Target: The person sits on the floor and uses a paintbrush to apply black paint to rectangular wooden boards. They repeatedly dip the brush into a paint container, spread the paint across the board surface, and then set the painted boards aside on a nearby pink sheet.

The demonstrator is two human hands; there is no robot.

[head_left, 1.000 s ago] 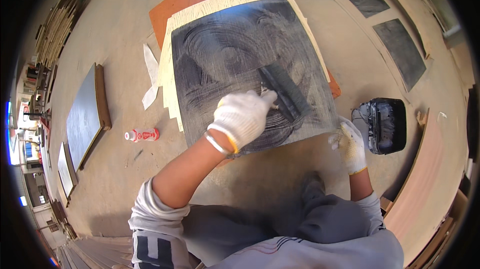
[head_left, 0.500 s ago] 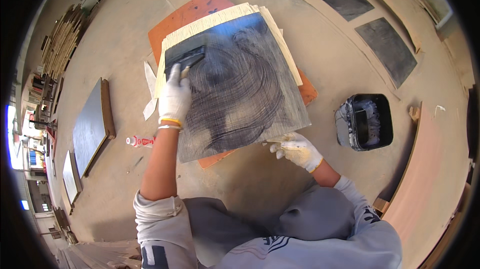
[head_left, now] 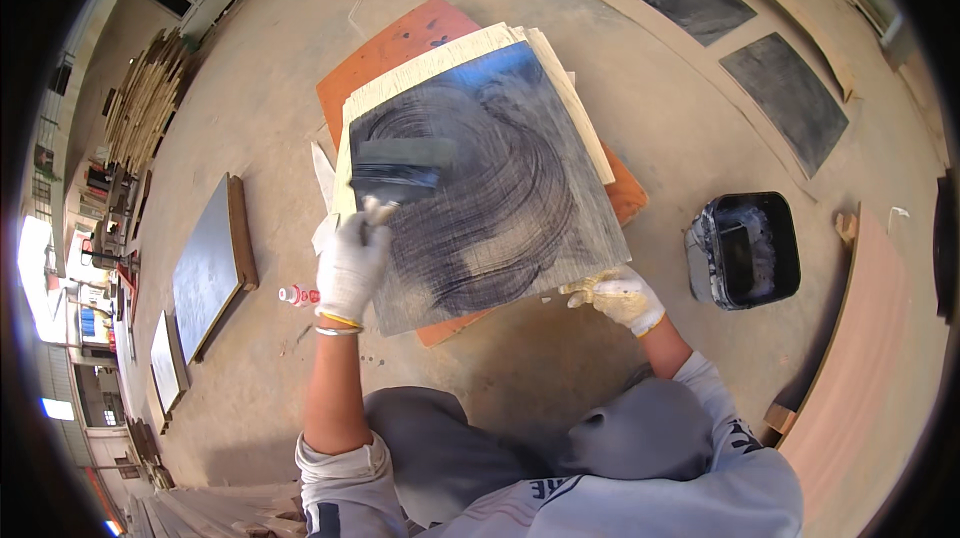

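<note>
My left hand [head_left: 352,268], in a white glove, closes round the short handle of a wide flat brush [head_left: 396,181]. Motion smears the brush's dark head, which lies on the left part of a thin board [head_left: 500,208]. Swirled black streaks cover this board, darker at the top and thinner along the near edge. My right hand [head_left: 622,300], in a stained white glove, is at the board's near right corner. Its fingers point left, partly bent and apart, just by the edge. Pale wooden sheets [head_left: 420,66] are stacked beneath the board, above an orange-red panel [head_left: 385,43].
A black bucket [head_left: 700,263] with dark liquid stands on the right. Two dark coated boards [head_left: 785,103] lie at the far right, and a long pale panel [head_left: 860,358] nearer. Leftward are a grey-topped slab [head_left: 212,263], a red-and-white bottle [head_left: 298,295] and a woodpile [head_left: 145,103].
My left hand has drawn the brush toward me and slightly right, leaving curved dark strokes at the upper left. My right hand has slid a little right along the board's near edge.
</note>
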